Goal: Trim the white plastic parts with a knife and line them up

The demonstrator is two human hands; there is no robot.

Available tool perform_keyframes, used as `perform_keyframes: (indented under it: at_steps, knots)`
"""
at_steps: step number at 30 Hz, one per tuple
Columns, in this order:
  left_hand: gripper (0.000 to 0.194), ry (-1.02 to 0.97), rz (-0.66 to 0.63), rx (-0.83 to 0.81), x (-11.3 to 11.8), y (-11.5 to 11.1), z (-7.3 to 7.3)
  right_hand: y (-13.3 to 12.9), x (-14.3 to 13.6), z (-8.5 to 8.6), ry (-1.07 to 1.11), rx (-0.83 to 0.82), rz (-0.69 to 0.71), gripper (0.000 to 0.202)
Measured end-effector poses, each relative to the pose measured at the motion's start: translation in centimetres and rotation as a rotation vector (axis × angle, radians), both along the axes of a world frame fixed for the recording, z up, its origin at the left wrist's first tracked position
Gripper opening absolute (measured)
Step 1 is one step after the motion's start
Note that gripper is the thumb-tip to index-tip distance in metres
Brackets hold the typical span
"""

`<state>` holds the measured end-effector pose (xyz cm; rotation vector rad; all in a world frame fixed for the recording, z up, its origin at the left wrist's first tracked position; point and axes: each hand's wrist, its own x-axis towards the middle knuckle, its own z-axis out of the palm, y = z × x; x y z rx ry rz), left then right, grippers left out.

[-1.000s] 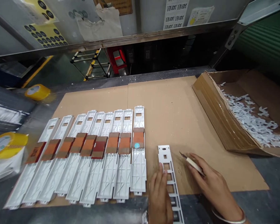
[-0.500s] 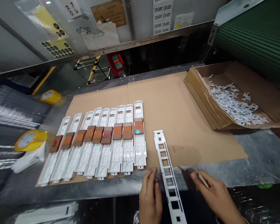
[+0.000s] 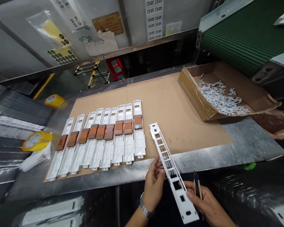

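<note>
A long white plastic strip [image 3: 185,206] with a row of square cut-outs lies slantwise between my hands, its far end over the cardboard-covered bench. My left hand [image 3: 154,188] has its fingers closed at the strip's left edge, with a metal watch [image 3: 145,206] on the wrist. On the right edge, my right hand [image 3: 207,203] pinches the strip near its close end. That same hand also carries a slim, dark-tipped tool [image 3: 197,186], whose exact kind I cannot make out. To the left, several white ribbed strips [image 3: 139,143] lie side by side, with reddish-brown blocks [image 3: 119,127] across them.
At the right stands a cardboard box [image 3: 191,94] of small white plastic pieces [image 3: 222,97], below a green conveyor belt [image 3: 241,37]. Yellow tape rolls [image 3: 36,141] sit at the left. More white strips [image 3: 53,209] are lower left, under the bench edge [image 3: 97,183].
My right hand has moved left onto the strip, bringing the tool along. My left hand has risen to the strip's left edge. The strip is raised and tilted, and the view has shifted.
</note>
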<state>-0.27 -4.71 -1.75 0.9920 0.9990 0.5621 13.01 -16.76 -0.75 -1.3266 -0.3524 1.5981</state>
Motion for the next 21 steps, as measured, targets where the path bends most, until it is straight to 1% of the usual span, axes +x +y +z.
perform_keyframes:
  at_steps: [1,3,7,11,13,16,19,21]
  knots:
    - [0.056,-0.068,0.013,-0.061,0.3,0.1,0.5,0.0,0.2,0.7,0.015,0.02,-0.003,0.039]
    - [0.058,-0.144,0.029,-0.121,0.9,0.4,1.4,0.0,0.6,1.6,0.014,0.058,-0.003,0.038]
    - [0.06,-0.209,0.06,-0.12,1.3,0.8,2.8,-0.3,0.8,2.4,0.011,0.117,0.002,0.037]
    - [0.061,-0.252,0.083,-0.125,1.2,0.8,3.7,-0.2,0.6,3.4,0.021,0.17,-0.014,0.033]
    - [0.063,-0.253,0.118,-0.132,1.1,0.7,4.1,-0.2,0.5,3.9,0.022,0.18,-0.029,0.033]
    - [0.067,-0.268,0.184,-0.114,1.0,0.5,4.7,-0.5,0.2,3.9,0.011,0.169,-0.072,0.042]
    - [0.073,-0.296,0.278,-0.087,0.9,0.4,5.0,-0.9,-0.2,3.2,-0.05,0.192,-0.11,0.054]
    - [0.075,-0.312,0.34,-0.074,0.8,0.3,5.1,-1.0,-0.4,2.9,-0.11,0.195,-0.141,0.051]
